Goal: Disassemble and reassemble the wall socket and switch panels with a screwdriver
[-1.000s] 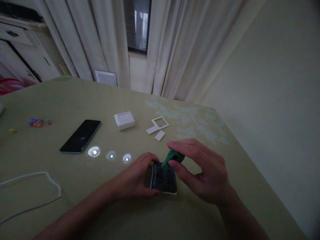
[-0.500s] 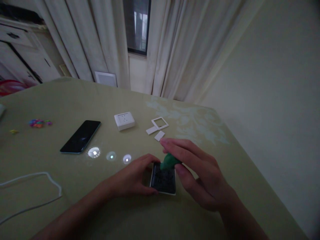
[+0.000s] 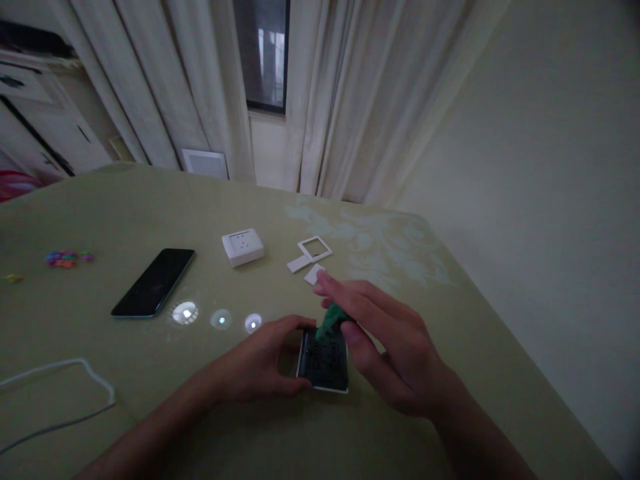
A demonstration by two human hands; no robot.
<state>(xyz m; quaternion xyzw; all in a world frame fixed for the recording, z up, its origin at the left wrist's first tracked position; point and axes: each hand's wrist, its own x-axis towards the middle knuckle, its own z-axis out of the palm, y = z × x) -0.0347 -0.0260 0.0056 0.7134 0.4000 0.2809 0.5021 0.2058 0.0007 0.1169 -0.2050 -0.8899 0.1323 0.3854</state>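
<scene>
My left hand [image 3: 265, 357] grips the left side of a wall switch or socket panel [image 3: 325, 372], its thumb at the near edge and fingers at the far edge. The panel's black back faces up inside a thin white rim. Above it, my right hand [image 3: 390, 340] pinches a green screwdriver handle [image 3: 333, 320] between thumb and fingers. The handle slants down to the panel's far part; its tip cannot be made out. Beyond my right fingertips lie a white square frame [image 3: 327, 253], a white strip [image 3: 299, 264] and a small white plate [image 3: 313, 274].
A white socket box [image 3: 243, 248] stands farther back. Left of it lies a black phone [image 3: 154, 283], with small colourful pieces [image 3: 65, 259] beyond. A white cable [image 3: 80, 362] loops at the front left. The table's right edge runs beside a wall; curtains [image 3: 200, 87] hang behind.
The view has shifted slightly, so things on the table sit a little farther left. The green handle has turned a little in my right fingers. My left hand keeps its hold on the panel.
</scene>
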